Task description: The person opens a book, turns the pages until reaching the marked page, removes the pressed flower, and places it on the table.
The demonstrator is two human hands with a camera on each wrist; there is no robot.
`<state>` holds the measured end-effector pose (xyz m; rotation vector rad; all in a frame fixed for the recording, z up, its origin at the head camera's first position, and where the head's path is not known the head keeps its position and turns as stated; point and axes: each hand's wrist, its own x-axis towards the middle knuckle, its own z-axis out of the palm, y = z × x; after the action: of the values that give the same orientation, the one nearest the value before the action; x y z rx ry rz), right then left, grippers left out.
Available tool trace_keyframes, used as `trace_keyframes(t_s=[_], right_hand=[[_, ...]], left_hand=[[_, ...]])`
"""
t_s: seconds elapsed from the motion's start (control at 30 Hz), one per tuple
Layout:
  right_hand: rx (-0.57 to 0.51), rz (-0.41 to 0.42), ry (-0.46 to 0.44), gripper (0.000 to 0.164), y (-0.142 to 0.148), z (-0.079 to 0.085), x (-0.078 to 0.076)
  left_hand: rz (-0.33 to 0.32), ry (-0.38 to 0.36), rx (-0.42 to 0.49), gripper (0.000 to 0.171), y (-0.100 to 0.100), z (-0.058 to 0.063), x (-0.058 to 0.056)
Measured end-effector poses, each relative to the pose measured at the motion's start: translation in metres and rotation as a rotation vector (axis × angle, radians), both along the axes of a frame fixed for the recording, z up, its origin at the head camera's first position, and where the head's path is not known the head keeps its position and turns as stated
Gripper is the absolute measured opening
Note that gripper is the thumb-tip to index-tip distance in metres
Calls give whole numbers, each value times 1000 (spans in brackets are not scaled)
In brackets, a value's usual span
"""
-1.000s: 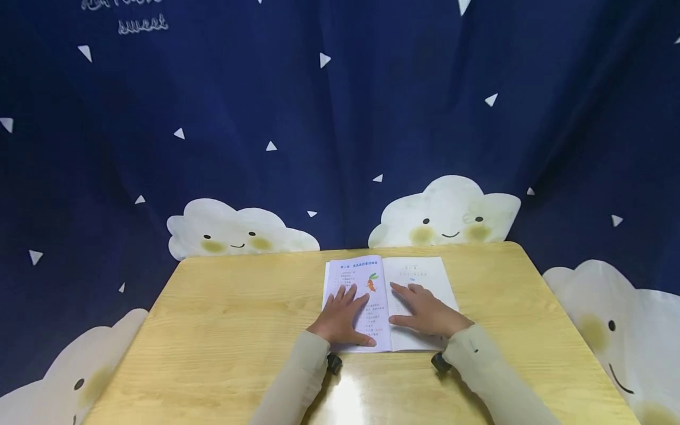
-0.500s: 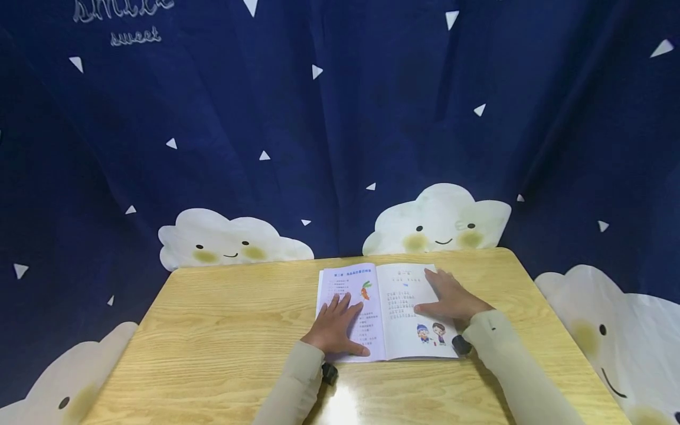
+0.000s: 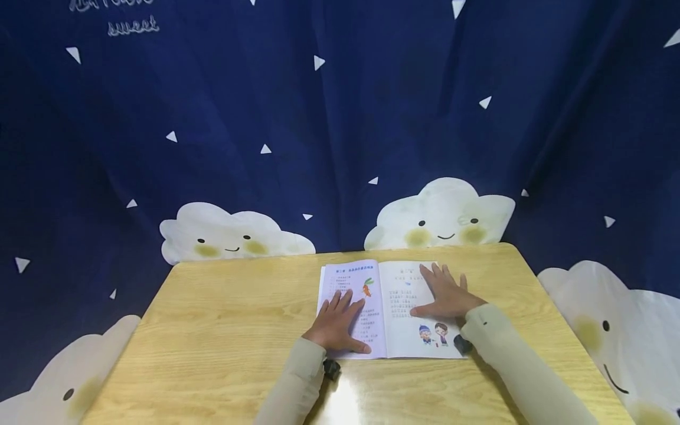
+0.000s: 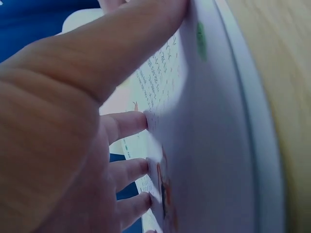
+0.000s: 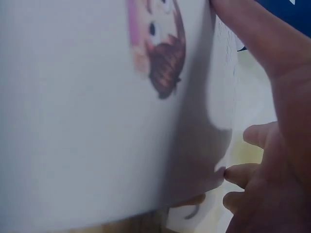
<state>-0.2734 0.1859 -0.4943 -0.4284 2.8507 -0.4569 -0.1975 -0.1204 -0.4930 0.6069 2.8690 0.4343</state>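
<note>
While our left hand (image 3: 334,328) stays spread on the left side of the open book (image 3: 398,345), our right hand (image 3: 447,298) has slid out to the right edge, so now we see two drawn kids (image 3: 441,335). Both hands are wide and touch the book. Our left hand hides some words (image 3: 366,321) near the carrot picture (image 3: 368,290) — and a black box (image 3: 462,344) by our right cuff (image 3: 480,321) covers some of the book. It lies near the back of the wooden surface (image 3: 239,313), before a blue curtain (image 3: 239,88) with smiling clouds (image 3: 446,206).
</note>
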Motion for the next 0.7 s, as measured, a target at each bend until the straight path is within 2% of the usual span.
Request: trace_keyframes(t_s=[0.17,0.33,0.53,0.7], right_hand=[[22,-5,7,133,1,-5,-5],[34,-13,8,139,-1,-2,-7],[43,-30,-8,140,-1,1,-7],[48,-39,-32,140,-5,1,-6]], left_hand=[[10,-2,-7,108,1,-3,2],[8,4,-22,109,2,-1,0],[9,-5,-5,108,2,0,0],[13,3,-2,108,0,-5,2]])
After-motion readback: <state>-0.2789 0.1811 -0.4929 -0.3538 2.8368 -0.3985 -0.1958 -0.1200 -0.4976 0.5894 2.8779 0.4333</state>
